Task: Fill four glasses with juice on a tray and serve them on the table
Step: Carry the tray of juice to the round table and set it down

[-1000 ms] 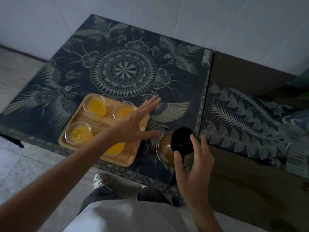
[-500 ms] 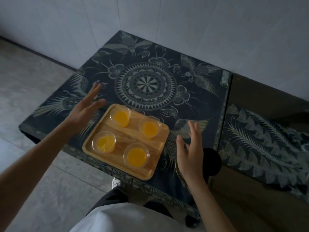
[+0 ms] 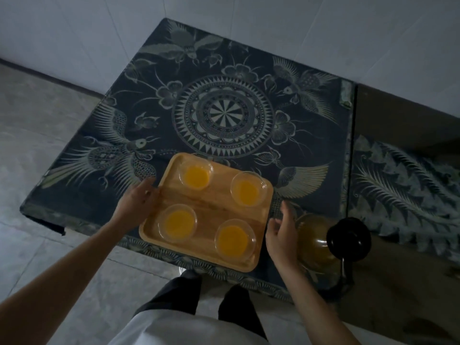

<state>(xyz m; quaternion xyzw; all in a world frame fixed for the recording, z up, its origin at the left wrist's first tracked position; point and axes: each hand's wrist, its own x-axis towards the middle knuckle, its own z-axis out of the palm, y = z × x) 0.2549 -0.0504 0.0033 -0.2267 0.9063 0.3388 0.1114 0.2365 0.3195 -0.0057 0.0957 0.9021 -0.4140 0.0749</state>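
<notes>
Dark patterned table [image 3: 224,115] (birds, mandala) against pale wall [image 3: 273,26]; grey tile floor [image 3: 37,135]

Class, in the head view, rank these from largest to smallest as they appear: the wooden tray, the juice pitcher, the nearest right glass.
1. wooden tray
2. juice pitcher
3. nearest right glass; the pitcher is partly hidden, so this order is unsure.

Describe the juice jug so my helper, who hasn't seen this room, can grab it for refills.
Find the dark patterned table and the wooden tray holding four glasses at its near edge. Just right of the tray, beyond the right hand, stands the juice jug: a rounded amber glass body with a black lid, unlike the small open glasses.
</notes>
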